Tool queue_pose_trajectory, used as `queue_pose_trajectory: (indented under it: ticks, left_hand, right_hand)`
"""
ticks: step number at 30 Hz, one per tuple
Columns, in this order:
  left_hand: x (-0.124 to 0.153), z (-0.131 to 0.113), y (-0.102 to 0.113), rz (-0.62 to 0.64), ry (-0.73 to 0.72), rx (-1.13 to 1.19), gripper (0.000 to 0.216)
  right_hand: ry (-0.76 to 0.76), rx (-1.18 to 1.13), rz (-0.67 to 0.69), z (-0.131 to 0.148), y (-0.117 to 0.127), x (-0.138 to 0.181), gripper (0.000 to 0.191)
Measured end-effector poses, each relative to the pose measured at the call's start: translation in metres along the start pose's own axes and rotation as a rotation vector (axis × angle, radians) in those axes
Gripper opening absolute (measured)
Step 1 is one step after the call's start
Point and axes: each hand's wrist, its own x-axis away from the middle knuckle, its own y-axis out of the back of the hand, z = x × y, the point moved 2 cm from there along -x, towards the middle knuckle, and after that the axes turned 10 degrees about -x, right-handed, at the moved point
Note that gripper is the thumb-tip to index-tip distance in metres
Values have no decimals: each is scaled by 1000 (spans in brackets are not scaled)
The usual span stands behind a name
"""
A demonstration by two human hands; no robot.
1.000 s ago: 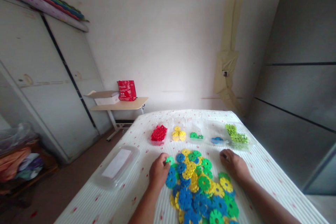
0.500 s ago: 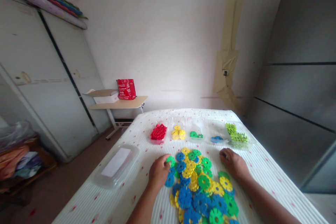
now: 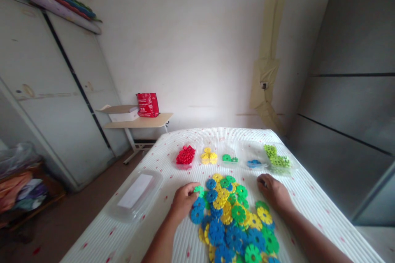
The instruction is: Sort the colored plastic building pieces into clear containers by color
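Note:
A heap of flat plastic snowflake discs (image 3: 235, 222), blue, yellow and green, lies on the white striped table (image 3: 173, 238) in front of me. My left hand (image 3: 182, 202) rests at the heap's left edge, fingers curled, tips touching a green disc (image 3: 199, 190) and a blue disc (image 3: 196, 214). My right hand (image 3: 273, 192) lies knuckles-up at the heap's right edge with its fingers curled under; what they hold, if anything, is hidden.
Further back stand clear trays in a row: red pieces (image 3: 186, 155), yellow pieces (image 3: 209, 156), green pieces (image 3: 230, 158), blue pieces (image 3: 254, 163), light-green pieces (image 3: 277, 157). A clear lid (image 3: 135, 193) lies at the left. A side table with a red bag (image 3: 147, 104) stands by the wall.
My left hand has slid a little back and left along the heap's edge, dragging a blue disc with it. My right hand has barely moved.

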Motion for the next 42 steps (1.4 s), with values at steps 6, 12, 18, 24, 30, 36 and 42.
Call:
queue_pose_trajectory:
  ticks: [6, 12, 18, 24, 30, 36, 42]
  left_hand:
    - [7, -7, 6, 214, -25, 52, 41]
    - [6, -7, 0, 144, -36, -122, 46]
    - [8, -16, -2, 91, -46, -384, 42]
    - [6, -9, -3, 112, -22, -332, 26]
    - [3, -3, -3, 105, 7, -63, 10]
    - [6, -13, 5, 192, 84, 160, 14]
    - [1, -31, 12, 115, 60, 321, 21]
  right_hand:
    - [-5, 13, 15, 0, -1, 0, 20]
    - [-8, -7, -10, 0, -1, 0, 20]
    - [3, -4, -8, -4, -3, 0, 19]
    - [-5, 6, 9, -4, -3, 0, 19]
    - [-12, 7, 2, -3, -3, 0, 18]
    - [-13, 25, 7, -4, -4, -1, 18]
    - [-6, 31, 3, -6, -6, -1, 18]
